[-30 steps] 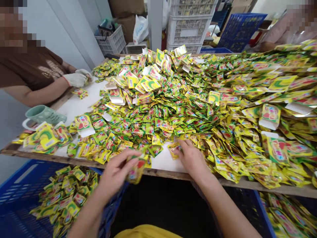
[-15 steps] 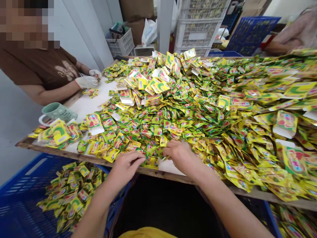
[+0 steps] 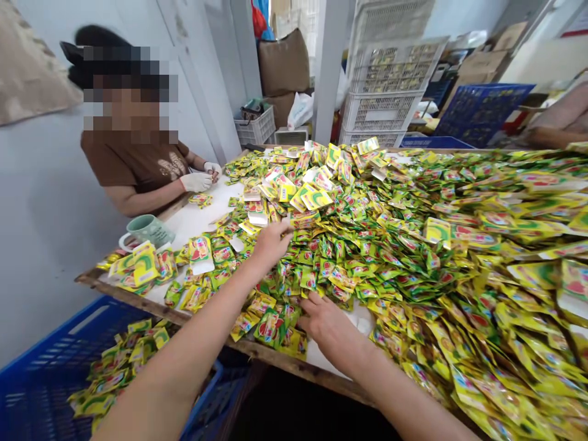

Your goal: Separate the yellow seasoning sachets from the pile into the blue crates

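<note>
My left hand (image 3: 272,244) stretches forward over the heap. Its thumb and fingers close on the near end of a small yellow-and-red box (image 3: 307,219), though the exact grip is partly hidden. Close to the table's front edge, my right hand (image 3: 324,324) rests with fingers apart, its fingertips against shiny yellow-and-green packets (image 3: 309,279). Watermelon pictures show on several of these. A loose packet (image 3: 270,327) lies left of my right hand. More small boxes (image 3: 315,197), some with white flaps raised, sit on top of the heap beyond my left hand.
A co-worker in white gloves (image 3: 197,182) handles something small at the table's left side. A green mug (image 3: 149,230) stands by stacked boxes (image 3: 146,262). Below the wooden edge (image 3: 257,350) is a blue crate (image 3: 50,361) containing packets. White crates (image 3: 374,113) rise behind.
My left hand has moved forward from the table edge to the boxes on the heap. My right hand has loosened its closed fingers and stays near the edge. The view has tilted up.
</note>
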Available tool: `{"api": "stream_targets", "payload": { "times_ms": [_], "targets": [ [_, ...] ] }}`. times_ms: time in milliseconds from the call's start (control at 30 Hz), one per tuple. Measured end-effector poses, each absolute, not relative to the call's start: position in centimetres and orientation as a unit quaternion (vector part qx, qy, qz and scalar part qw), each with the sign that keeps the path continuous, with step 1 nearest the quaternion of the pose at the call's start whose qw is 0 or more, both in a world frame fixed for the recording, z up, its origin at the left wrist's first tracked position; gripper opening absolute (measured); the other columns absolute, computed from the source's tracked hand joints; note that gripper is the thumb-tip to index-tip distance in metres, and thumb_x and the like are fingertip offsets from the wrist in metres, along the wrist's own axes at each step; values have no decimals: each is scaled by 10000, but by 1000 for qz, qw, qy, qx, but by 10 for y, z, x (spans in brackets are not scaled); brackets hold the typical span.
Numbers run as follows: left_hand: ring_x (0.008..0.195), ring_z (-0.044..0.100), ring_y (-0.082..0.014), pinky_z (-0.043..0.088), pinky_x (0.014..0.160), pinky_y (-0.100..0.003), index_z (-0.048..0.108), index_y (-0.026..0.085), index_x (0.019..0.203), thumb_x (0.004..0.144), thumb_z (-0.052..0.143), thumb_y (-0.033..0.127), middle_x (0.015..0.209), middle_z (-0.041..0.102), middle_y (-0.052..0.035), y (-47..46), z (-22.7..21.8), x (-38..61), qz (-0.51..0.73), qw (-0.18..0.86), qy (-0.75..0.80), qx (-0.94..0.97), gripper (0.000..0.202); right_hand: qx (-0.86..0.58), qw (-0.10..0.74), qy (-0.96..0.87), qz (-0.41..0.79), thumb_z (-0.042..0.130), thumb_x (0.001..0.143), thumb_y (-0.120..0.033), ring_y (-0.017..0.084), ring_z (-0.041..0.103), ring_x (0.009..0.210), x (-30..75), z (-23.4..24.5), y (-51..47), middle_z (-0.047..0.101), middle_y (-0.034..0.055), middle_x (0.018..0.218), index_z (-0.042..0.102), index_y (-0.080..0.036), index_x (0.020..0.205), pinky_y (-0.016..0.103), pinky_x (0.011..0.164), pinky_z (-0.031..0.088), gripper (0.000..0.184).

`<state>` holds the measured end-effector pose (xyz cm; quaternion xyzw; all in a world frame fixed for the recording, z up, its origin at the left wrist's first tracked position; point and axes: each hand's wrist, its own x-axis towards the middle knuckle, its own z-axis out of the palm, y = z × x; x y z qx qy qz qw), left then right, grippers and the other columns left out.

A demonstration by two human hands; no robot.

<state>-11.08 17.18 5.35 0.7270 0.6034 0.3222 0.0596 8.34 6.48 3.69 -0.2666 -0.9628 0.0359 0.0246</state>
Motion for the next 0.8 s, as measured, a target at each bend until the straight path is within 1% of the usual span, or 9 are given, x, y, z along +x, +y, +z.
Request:
{"api": "stream_targets", "payload": {
  "times_ms": [133, 233, 400, 467, 533, 600, 667, 733, 800],
  "targets": [
    [1002, 608, -289, 455, 884, -387, 659, 173, 1132, 678, 661, 99, 1028, 689, -101, 233, 46, -100, 290, 33, 624, 725, 459, -318, 67, -944, 50, 537, 875, -105, 220, 473, 881, 90, 36, 50, 620, 72, 880, 613, -176, 886, 347, 745, 352, 105],
    [950, 612, -296, 451, 845, -391, 684, 175, 1109, 710, 651, 148, 954, 696, -95, 246, 43, -99, 286, 29, 632, 720, 401, -391, 104, -911, 85, 597, 818, -65, 216, 480, 871, 113, 26, 39, 638, 52, 866, 579, -173, 1039, 343, 770, 344, 246],
    [915, 574, -239, 434, 829, -350, 725, 199, 1038, 771, 605, 207, 899, 653, -59, 208, 70, -116, 317, 5, 607, 729, 293, -497, 130, -848, 132, 686, 804, -249, 246, 534, 881, 162, 9, 36, 668, 56, 822, 632, -190, 854, 365, 791, 370, 94],
    [883, 551, -215, 441, 794, -341, 733, 249, 1028, 773, 580, 161, 875, 607, -44, 177, 81, -120, 325, -8, 532, 782, 310, -545, 177, -799, 182, 695, 791, -257, 239, 576, 914, 177, 5, 38, 678, 70, 946, 599, -197, 1074, 345, 798, 412, 305],
    [856, 545, -190, 453, 758, -322, 732, 305, 1020, 804, 533, 114, 877, 579, -38, 143, 83, -118, 302, 8, 421, 855, 351, -582, 212, -748, 236, 718, 759, -266, 234, 615, 948, 187, 4, 38, 669, 81, 1051, 440, -212, 1313, 321, 793, 448, 622],
    [928, 557, -187, 469, 795, -320, 710, 320, 1066, 851, 493, 92, 987, 593, -57, 113, 74, -111, 246, 47, 328, 911, 381, -604, 197, -726, 264, 729, 738, -290, 248, 649, 920, 191, 4, 38, 689, 70, 994, 362, -223, 1374, 319, 768, 466, 737],
    [1093, 533, -210, 461, 899, -353, 644, 301, 1181, 884, 461, 82, 1185, 570, -92, 88, 59, -103, 206, 71, 289, 932, 412, -613, 153, -733, 251, 718, 741, -304, 276, 668, 866, 192, 4, 35, 703, 69, 904, 412, -214, 1337, 336, 737, 466, 676],
    [1217, 472, -226, 423, 990, -396, 552, 265, 1286, 906, 403, 65, 1318, 508, -117, 69, 44, -97, 230, 71, 332, 912, 455, -604, 130, -753, 227, 691, 761, -295, 286, 670, 840, 193, 3, 31, 705, 80, 896, 483, -208, 1270, 340, 717, 457, 557],
    [1191, 496, -222, 416, 1005, -416, 537, 233, 1276, 923, 363, 79, 1274, 539, -118, 51, 32, -90, 324, 46, 442, 835, 423, -580, 146, -768, 229, 646, 798, -298, 265, 661, 831, 195, 0, 26, 699, 69, 894, 563, -213, 1152, 324, 703, 448, 373]
  ]
}}
